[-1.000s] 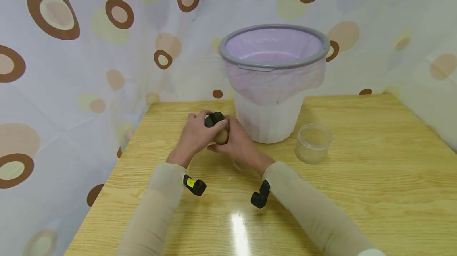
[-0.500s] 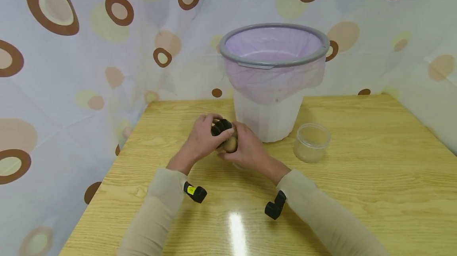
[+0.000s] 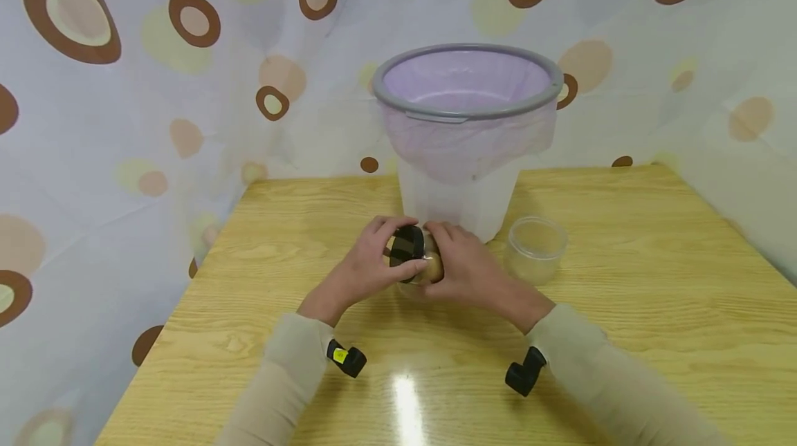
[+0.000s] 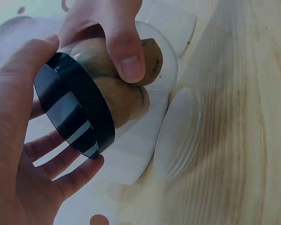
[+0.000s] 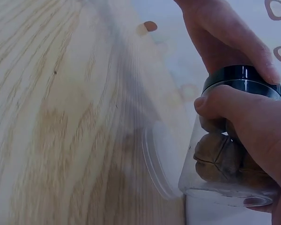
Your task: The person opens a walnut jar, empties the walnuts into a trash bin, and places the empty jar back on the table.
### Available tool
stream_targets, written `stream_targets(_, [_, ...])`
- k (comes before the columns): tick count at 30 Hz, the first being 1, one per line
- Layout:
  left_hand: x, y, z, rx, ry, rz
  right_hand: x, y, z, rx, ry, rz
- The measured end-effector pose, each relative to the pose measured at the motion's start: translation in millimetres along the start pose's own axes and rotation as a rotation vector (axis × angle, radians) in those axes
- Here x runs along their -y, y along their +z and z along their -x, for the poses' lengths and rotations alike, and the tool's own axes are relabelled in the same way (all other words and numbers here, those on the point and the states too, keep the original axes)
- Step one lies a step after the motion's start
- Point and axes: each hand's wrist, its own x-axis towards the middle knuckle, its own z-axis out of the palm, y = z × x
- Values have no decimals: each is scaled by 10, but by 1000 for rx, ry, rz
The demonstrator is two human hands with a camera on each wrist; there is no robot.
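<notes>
A clear jar (image 5: 189,171) with several round brown nuts (image 5: 217,157), seamed like walnuts, is held between both hands, tilted in the head view. Its glossy black lid (image 4: 70,110) faces left there. My left hand (image 3: 364,270) grips this lid, thumb on the near side and fingers around the far side. My right hand (image 3: 470,270) holds the jar's clear body, with its thumb across the nuts in the left wrist view. Part of the body is hidden behind the right hand. On the table, close under the jar, is a clear ribbed lid (image 4: 180,133).
Behind the hands stands a white bin (image 3: 457,204) with a grey rim and a pinkish-purple liner. A clear round container (image 3: 537,252) without a lid stands to the right of the bin's base. A patterned curtain (image 3: 156,93) rises behind the wood-grain table (image 3: 623,321).
Both hands have moved right and nearer to me with the jar. The jar has turned, so its black lid now faces left. The view has shifted slightly.
</notes>
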Motion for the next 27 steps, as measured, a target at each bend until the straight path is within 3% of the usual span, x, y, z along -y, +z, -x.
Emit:
stream_targets(4, [-23, 96, -13, -10, -7, 72, -68, -90, 55, -11, -55, 95])
stream_targets(12, [-105, 325, -18, -62, -85, 217, -151, -195, 137, -55, -137, 264])
stream_targets(19, [-169, 450, -49, -138, -85, 226, -164, -191, 191, -99, -122, 381])
stream_targets(24, [-178, 525, -44, -110, -103, 255, -190, -175, 245, -96, -110, 418])
stream_targets(27, [-198, 581, -53, -101, -70, 159, -207, -173, 263, -127, -125, 431])
